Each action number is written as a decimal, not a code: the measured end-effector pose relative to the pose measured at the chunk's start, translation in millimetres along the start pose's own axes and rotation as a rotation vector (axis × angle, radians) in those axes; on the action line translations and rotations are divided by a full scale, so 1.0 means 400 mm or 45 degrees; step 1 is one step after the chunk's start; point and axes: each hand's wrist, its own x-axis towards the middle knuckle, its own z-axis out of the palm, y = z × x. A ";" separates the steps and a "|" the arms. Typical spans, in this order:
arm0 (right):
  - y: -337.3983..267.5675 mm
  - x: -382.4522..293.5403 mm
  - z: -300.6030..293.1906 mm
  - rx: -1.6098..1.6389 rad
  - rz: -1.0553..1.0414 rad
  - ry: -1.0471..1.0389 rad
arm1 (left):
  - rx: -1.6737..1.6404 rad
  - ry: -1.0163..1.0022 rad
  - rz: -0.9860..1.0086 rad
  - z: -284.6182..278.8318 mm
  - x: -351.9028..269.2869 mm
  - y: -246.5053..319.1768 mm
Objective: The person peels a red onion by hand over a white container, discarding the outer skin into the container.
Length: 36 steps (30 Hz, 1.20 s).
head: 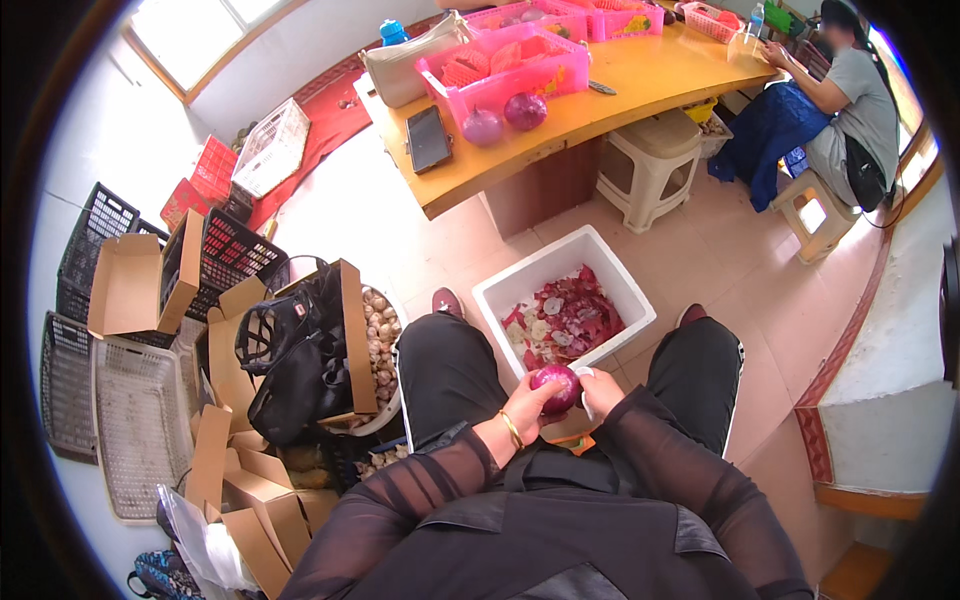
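Observation:
My left hand (523, 409) is wrapped around a peeled-looking, shiny red onion (556, 388) held above my lap. Close against its right side, my right hand (603, 393) pinches a thin white piece (586, 384), perhaps cloth or paper; I cannot tell which. Just beyond my hands, between my feet, a white foam box (613, 271) stands on the floor. Dark red onion skins (581, 311) and pale cut bits lie inside it. Two more red onions, one duller (482, 127) and one glossy (526, 111), rest on the wooden table.
The wooden table (645, 71) ahead bears pink baskets (517, 84), a bag (412, 64) and a phone (428, 139). Left are garlic bulbs (380, 337), cardboard boxes (259, 491) and plastic crates (142, 435). A plastic stool (651, 157) stands under the table; a person (862, 97) sits right.

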 end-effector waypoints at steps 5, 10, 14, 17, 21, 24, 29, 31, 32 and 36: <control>-0.071 -0.035 -0.009 0.103 -0.124 -0.058 | -0.084 -0.129 0.098 0.001 -0.013 0.040; -0.197 -0.068 -0.023 0.274 -0.169 -0.122 | -0.174 -0.287 0.139 0.013 -0.035 0.107; -0.290 -0.070 -0.049 0.504 -0.149 0.037 | -0.074 -0.312 0.230 0.046 -0.023 0.204; -0.365 -0.046 -0.075 0.473 -0.368 0.123 | -0.003 -0.268 0.209 0.085 0.027 0.278; -0.435 0.011 -0.101 -0.298 -1.023 0.384 | 0.575 -0.194 0.531 0.134 0.138 0.326; -0.465 0.048 -0.061 -0.744 -1.316 0.335 | 0.853 -0.237 0.584 0.135 0.242 0.336; -0.439 0.182 -0.067 -0.778 -1.264 0.059 | 0.966 -0.321 0.598 0.141 0.317 0.357; -0.432 0.221 -0.076 -0.694 -1.145 -0.002 | 0.979 -0.270 0.577 0.134 0.342 0.348; -0.436 0.238 -0.082 -0.660 -1.081 -0.019 | 0.980 -0.282 0.571 0.125 0.363 0.347; -0.428 0.277 -0.108 -0.383 -0.734 -0.062 | 1.068 -0.333 0.606 0.125 0.349 0.390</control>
